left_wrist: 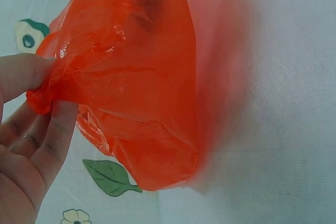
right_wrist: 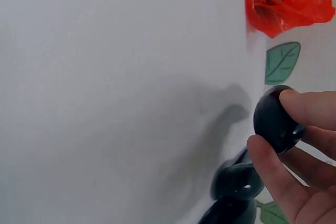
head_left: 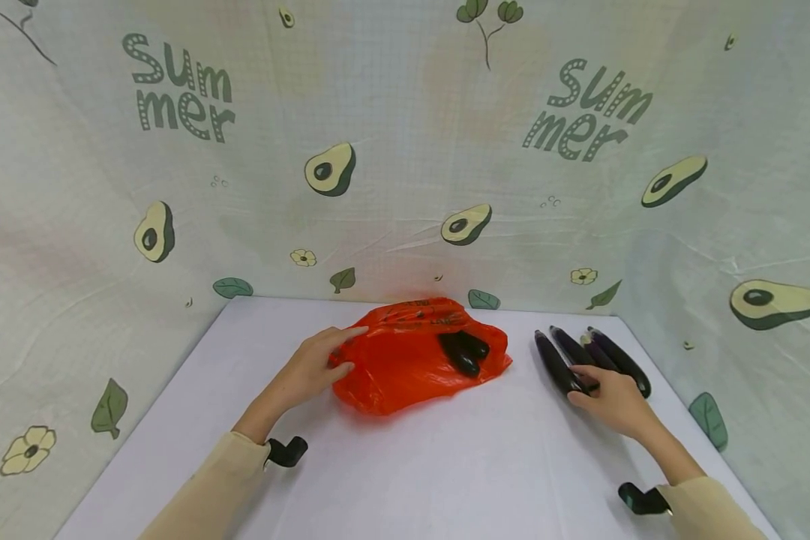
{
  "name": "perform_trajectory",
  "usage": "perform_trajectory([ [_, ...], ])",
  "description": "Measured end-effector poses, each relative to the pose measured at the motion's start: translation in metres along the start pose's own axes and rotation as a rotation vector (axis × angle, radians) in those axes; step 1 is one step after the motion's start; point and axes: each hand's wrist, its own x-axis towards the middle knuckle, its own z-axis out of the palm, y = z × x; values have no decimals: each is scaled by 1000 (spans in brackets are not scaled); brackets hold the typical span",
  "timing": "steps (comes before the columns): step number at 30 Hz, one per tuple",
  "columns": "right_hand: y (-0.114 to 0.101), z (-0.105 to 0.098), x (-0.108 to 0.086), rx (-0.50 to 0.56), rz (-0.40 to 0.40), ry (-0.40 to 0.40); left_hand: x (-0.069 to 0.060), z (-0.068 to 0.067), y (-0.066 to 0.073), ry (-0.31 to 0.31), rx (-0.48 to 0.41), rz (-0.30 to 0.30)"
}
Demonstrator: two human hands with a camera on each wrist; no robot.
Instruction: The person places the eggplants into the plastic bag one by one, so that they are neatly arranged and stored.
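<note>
A red plastic bag (head_left: 391, 367) lies on the white table with dark eggplants (head_left: 464, 352) at its right part. My left hand (head_left: 313, 366) pinches the bag's left edge between thumb and fingers; in the left wrist view the gathered red film (left_wrist: 131, 77) runs from those fingers (left_wrist: 58, 129). At the right, my right hand (head_left: 610, 399) grips the near end of an eggplant (head_left: 555, 364), its dark rounded end (right_wrist: 275, 121) between thumb and fingers in the right wrist view. Several more eggplants (head_left: 619, 360) lie beside it.
Patterned cloth (head_left: 391, 112) with avocados and leaves hangs behind the table and at both sides. The white table (head_left: 445, 465) spreads in front of the bag and between the two forearms. A black strap piece (head_left: 288, 452) sticks out at the left wrist, another (head_left: 643, 499) at the right.
</note>
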Motion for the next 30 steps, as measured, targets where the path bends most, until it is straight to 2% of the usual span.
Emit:
perform_trajectory([
  [8, -20, -18, -5, -16, -75, 49, 1, 1, 0, -7, 2, -1],
  [16, -41, -28, -6, 11, -113, 60, 2, 0, 1, -4, 4, 7],
  [30, -70, -35, -10, 56, -163, 8, 2, 2, 2, 4, -10, -11],
])
